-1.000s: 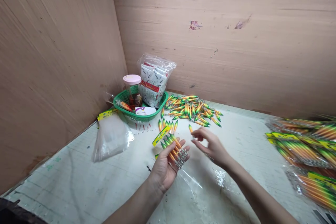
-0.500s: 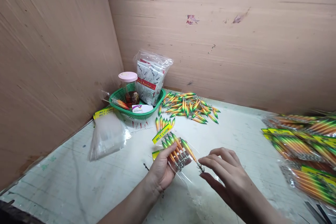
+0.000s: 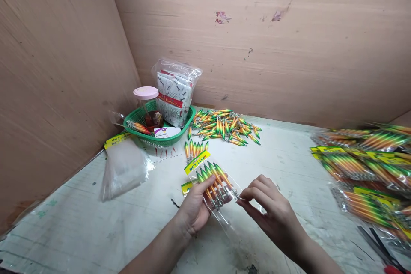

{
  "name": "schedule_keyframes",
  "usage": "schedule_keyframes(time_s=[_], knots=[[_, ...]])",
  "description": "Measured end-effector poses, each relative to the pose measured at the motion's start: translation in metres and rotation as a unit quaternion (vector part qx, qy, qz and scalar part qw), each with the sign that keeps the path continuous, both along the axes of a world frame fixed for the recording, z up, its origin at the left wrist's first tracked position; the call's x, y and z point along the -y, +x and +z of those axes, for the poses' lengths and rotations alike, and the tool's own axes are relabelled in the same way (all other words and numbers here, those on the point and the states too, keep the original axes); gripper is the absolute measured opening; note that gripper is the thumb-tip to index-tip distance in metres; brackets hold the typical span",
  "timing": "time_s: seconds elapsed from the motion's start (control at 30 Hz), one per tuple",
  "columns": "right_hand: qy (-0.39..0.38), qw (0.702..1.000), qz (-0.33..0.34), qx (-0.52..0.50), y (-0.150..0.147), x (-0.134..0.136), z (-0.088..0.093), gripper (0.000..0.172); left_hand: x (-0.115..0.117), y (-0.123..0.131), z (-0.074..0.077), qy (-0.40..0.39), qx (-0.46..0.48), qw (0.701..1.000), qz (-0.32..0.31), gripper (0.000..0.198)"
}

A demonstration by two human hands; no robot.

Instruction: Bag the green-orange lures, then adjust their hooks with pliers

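My left hand is closed round a clear plastic bag with a yellow BCT LURE header. Several green-and-orange fishing lures lie side by side in it, hooks toward me, under my thumb. With thumb and index finger my right hand pinches the hook end of the rightmost lure, which lies at the bag's right side. Whether that lure is fully inside the film I cannot tell. Just beyond the bag, a short row of loose lures lies on the table.
Behind is a heap of loose lures, left of it a green basket with a lidded jar and packets. Header bags lie at left. Filled lure bags and scissors are at right.
My right hand has come in to the left, and the lure at its fingertips now lies closer beside the others at the bag. The whole view has shifted slightly.
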State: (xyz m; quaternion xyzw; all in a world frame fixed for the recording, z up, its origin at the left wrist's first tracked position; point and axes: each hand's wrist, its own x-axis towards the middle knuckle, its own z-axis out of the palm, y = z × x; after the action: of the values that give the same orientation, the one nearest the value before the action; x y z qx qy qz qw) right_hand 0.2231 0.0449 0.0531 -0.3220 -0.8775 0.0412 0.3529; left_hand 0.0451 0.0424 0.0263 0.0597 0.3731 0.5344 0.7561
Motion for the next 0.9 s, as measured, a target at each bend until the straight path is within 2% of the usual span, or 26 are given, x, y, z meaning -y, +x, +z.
schedule_keyframes(time_s=[0.1, 0.2, 0.27, 0.4, 0.47, 0.57, 0.63, 0.7, 0.77, 0.83, 0.9], knots=[[-0.032, 0.999, -0.024, -0.024, 0.003, 0.004, -0.004, 0.008, 0.004, 0.002, -0.002, 0.015, -0.004, 0.999, -0.044, 0.015], [-0.052, 0.998, -0.013, -0.026, 0.01, 0.015, -0.009, 0.008, 0.007, 0.005, -0.006, 0.01, -0.024, 0.994, -0.108, 0.014], [-0.031, 0.999, -0.014, -0.018, 0.016, 0.027, -0.016, 0.014, 0.009, 0.01, -0.01, 0.005, -0.039, 0.989, -0.14, 0.014], [0.003, 0.998, -0.068, -0.009, 0.026, 0.051, -0.038, 0.019, 0.014, 0.02, -0.013, 0.018, -0.055, 0.98, -0.188, 0.02], [-0.004, 0.996, -0.086, -0.007, 0.03, 0.06, -0.048, 0.02, 0.019, 0.024, -0.011, 0.026, -0.086, 0.971, -0.221, 0.044], [-0.013, 0.994, -0.109, -0.007, 0.035, 0.066, -0.055, 0.022, 0.031, 0.025, -0.008, 0.017, -0.177, 0.943, -0.28, 0.105], [-0.023, 0.993, -0.117, -0.002, 0.038, 0.069, -0.054, 0.022, 0.04, 0.024, -0.009, 0.016, -0.234, 0.926, -0.295, 0.123], [-0.065, 0.992, -0.107, -0.003, 0.039, 0.073, -0.05, 0.017, 0.05, 0.023, -0.012, 0.023, -0.257, 0.924, -0.282, 0.117], [-0.132, 0.989, -0.071, -0.012, 0.036, 0.079, -0.047, 0.009, 0.058, 0.022, -0.017, 0.023, -0.24, 0.933, -0.268, 0.106], [-0.195, 0.98, -0.025, -0.023, 0.028, 0.085, -0.048, 0.01, 0.063, 0.022, -0.022, 0.012, -0.216, 0.94, -0.265, 0.102], [-0.24, 0.97, -0.011, -0.019, 0.018, 0.089, -0.054, 0.014, 0.067, 0.022, -0.027, -0.007, -0.198, 0.947, -0.253, 0.102]])
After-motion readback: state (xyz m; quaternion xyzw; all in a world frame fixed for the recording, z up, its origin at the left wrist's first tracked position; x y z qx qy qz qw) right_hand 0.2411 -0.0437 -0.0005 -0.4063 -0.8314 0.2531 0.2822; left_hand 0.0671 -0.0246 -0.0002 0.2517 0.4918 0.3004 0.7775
